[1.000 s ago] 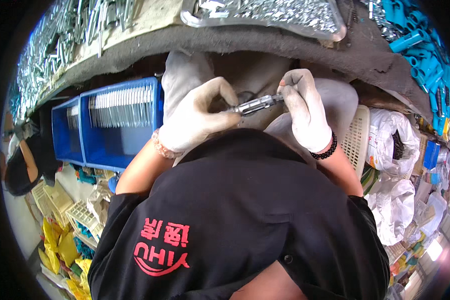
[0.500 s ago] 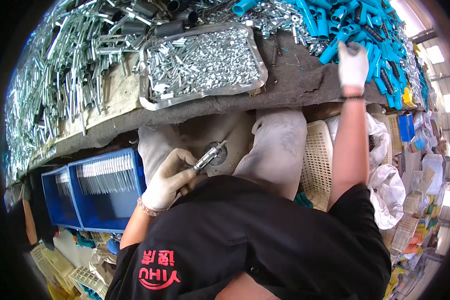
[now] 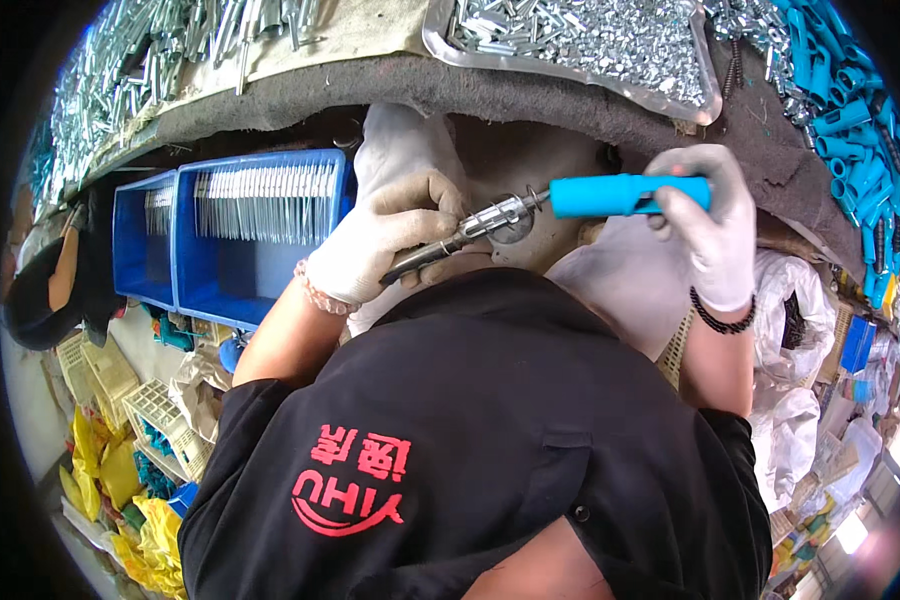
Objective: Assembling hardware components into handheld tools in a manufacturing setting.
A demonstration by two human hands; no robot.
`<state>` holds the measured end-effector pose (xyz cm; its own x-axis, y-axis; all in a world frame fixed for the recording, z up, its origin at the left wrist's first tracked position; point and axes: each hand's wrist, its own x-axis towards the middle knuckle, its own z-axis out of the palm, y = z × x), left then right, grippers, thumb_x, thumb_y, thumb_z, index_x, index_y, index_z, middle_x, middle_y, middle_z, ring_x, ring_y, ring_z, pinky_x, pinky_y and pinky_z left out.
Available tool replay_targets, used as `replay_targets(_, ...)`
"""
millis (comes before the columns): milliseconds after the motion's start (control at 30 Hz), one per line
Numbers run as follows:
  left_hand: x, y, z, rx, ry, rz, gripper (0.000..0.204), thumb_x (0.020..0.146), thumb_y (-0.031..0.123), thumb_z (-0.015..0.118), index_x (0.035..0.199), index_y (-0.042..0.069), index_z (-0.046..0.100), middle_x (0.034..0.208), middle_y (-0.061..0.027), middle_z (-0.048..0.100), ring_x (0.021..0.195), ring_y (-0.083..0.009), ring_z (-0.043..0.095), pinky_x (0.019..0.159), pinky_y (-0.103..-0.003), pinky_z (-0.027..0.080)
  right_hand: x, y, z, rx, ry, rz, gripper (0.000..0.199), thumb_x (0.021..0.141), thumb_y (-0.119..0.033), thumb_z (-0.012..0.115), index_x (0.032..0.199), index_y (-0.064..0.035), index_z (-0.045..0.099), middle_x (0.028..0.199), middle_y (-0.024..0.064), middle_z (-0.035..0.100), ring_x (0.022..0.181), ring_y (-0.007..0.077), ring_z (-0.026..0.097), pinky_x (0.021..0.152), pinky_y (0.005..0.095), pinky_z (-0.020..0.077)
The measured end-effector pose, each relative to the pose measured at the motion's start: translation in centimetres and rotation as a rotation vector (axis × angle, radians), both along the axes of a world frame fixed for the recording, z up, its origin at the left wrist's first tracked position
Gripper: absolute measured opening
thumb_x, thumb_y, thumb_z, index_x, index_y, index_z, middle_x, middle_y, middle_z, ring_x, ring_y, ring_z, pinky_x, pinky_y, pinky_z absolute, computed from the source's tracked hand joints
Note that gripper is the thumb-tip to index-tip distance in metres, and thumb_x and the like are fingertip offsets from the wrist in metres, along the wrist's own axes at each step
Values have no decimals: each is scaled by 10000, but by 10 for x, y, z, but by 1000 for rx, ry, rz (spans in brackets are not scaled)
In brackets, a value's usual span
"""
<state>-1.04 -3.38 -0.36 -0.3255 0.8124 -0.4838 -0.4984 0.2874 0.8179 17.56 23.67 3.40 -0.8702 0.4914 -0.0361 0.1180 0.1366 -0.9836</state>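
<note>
In gloved fingers, my left hand is closed around a slim metal rod assembly with a dark lower end, tilted up to the right. A thin spring-like tip sticks out of its upper end. My right hand, also gloved, grips a bright blue plastic tube with a cut-out along its side. The tube lies level, its left end right at the rod's tip. Whether the tip is inside the tube or only beside its mouth, I cannot tell. Both parts are above my lap.
Ahead is a cloth-covered bench bearing a metal tray of small silver parts. Metal tubes are heaped left, blue plastic tubes right. A blue bin with rows of thin rods stands left, white sacks right. Another person is far left.
My right hand has come back from the heap of blue tubes, now with one in its grip, and brought it to the rod. The view has shifted; my left hand still holds the rod assembly.
</note>
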Motion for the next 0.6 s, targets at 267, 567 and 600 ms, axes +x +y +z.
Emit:
replay_targets(267, -1, 3, 6, -56, -18, -150, 99, 918, 102, 561, 978, 27, 582, 757, -59, 608, 516, -107, 549, 462, -228, 428, -7, -13, -28, -181, -110, 175, 165, 887, -36, 662, 1049, -7, 648, 971, 62, 676, 758, 96, 647, 674, 236, 532)
replay_targets(567, 15, 11, 4, -181, 375, -276, 249, 1034, 172, 492, 1235, 40, 556, 753, 0, 548, 518, -69, 497, 450, -236, 424, -10, -59, -46, -565, -286, 242, 160, 918, -31, 660, 1051, -33, 571, 912, 75, 665, 693, 93, 656, 590, 222, 540)
replay_targets(600, 15, 12, -1, -161, 376, -284, 301, 1034, 222, 513, 1273, 42, 546, 799, -10, 560, 522, -69, 500, 451, -231, 423, -11, -62, -48, -497, -301, 240, 150, 927, -45, 656, 1050, -29, 572, 860, 70, 662, 682, 101, 655, 587, 232, 536)
